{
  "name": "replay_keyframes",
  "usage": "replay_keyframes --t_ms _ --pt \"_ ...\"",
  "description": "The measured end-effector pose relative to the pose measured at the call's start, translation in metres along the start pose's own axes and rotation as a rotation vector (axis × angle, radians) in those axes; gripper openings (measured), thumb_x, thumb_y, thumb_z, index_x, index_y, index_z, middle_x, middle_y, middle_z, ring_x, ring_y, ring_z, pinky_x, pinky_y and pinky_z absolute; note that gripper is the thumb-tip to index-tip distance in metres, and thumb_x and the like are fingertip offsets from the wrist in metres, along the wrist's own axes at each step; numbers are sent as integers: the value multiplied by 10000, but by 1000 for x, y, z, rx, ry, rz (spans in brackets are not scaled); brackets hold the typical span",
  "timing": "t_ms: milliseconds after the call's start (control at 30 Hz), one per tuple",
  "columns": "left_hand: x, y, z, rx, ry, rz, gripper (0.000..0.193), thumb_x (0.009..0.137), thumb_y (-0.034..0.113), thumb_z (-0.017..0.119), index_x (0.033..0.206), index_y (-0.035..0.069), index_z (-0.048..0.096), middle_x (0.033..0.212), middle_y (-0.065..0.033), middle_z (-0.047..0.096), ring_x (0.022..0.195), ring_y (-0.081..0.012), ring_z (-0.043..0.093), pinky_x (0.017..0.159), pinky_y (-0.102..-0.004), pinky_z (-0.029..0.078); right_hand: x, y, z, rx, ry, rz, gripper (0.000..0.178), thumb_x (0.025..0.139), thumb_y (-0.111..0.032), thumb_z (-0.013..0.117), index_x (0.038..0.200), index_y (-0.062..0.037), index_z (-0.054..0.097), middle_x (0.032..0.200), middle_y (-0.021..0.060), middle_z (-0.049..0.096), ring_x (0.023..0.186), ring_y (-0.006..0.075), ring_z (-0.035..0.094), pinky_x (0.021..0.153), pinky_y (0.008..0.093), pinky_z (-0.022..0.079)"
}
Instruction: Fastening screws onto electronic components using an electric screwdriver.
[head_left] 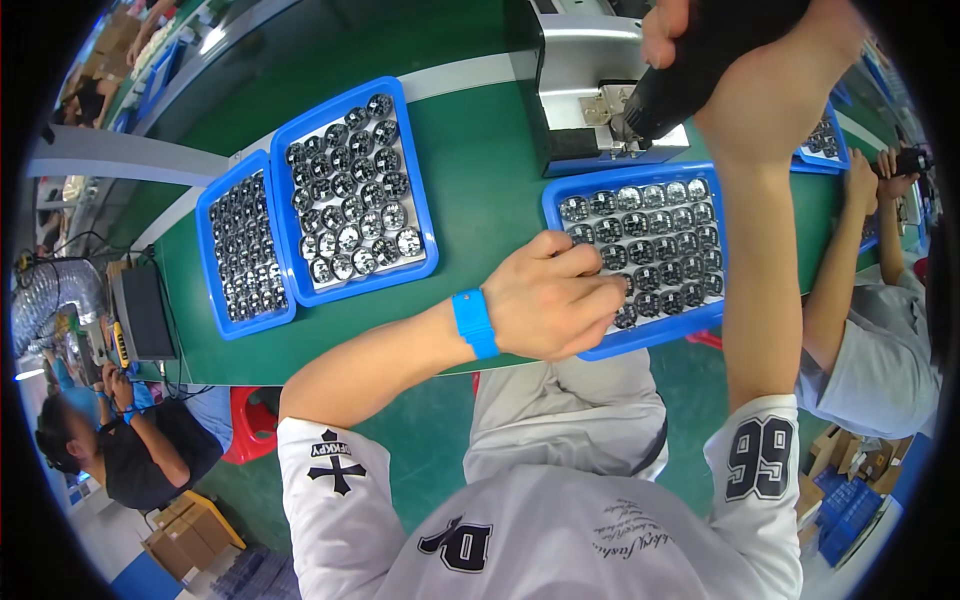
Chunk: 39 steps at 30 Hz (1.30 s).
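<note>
From my remote seat I look down on a green table [470,180] that runs across the view, bowed by the lens. At its near edge sits a blue tray [665,332] with rows of dark, glossy round parts [640,225]. The left hand [560,295], a blue wristband [474,322] behind it, reaches over that tray's left side; its fingers are bent down at the parts, and I cannot tell whether they grip one. On the right, the fingers of the right hand [765,95] are wrapped around a black tool [690,75], its lower end down at a metal fixture [585,60] just beyond the tray.

Further left on the table I have two more filled trays side by side, a larger tray [424,205] and a narrower-looking tray [210,270].

Around me the room is busy: a person in black [150,450] sits at left near a red stool [250,425], with cardboard boxes [195,535] below; a co-worker in a light top [880,350] works at right, above blue crates [850,515]. Under the table's edge I see green floor [425,490].
</note>
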<state>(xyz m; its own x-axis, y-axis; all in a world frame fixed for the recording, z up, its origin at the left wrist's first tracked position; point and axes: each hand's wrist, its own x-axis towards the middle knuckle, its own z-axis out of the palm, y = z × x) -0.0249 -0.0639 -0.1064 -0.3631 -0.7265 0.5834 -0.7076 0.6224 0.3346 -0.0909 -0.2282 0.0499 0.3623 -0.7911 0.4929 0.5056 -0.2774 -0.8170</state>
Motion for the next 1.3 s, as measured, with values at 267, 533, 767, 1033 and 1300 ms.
replay_keyframes --t_ms 267,533,767,1033,1300 --pt "-1 -2 -5 -61 -51 22 395 651 154 622 1039 106 678 1035 19 740 896 -193 598 844 -369 385 -26 -30 13 -339 243 39 836 973 -800 292 939 -23 598 530 78 535 394 176 516 412 281 456" --pt "1 -3 -5 -92 -50 23 407 640 144 614 1040 102 674 1049 10 741 901 -196 590 850 -370 375 -7 -5 1 -183 291 43 819 976 -792 317 934 -24 599 541 74 534 412 168 526 415 272 444" --pt "-3 -4 -8 -121 -79 -20 504 625 144 613 1120 85 686 949 -14 705 916 -208 584 860 -374 376 1 3 -4 -298 140 72 809 978 -781 344 950 -23 623 541 61 533 402 155 523 406 266 445" --pt "5 -4 -10 -180 -103 -53 438 654 135 669 1087 72 648 890 -29 660 948 -222 573 907 -387 380 -114 -44 -78 163 -50 110 1088 781 -959 410 1287 -3 522 733 64 547 531 201 541 534 357 453" --pt "-2 -6 -6 -194 -69 -63 556 589 104 636 1139 50 686 930 -34 672 947 -224 578 883 -376 351 -146 -13 -74 160 -56 110 1128 764 -974 419 1310 9 503 723 105 571 558 229 572 548 385 496"
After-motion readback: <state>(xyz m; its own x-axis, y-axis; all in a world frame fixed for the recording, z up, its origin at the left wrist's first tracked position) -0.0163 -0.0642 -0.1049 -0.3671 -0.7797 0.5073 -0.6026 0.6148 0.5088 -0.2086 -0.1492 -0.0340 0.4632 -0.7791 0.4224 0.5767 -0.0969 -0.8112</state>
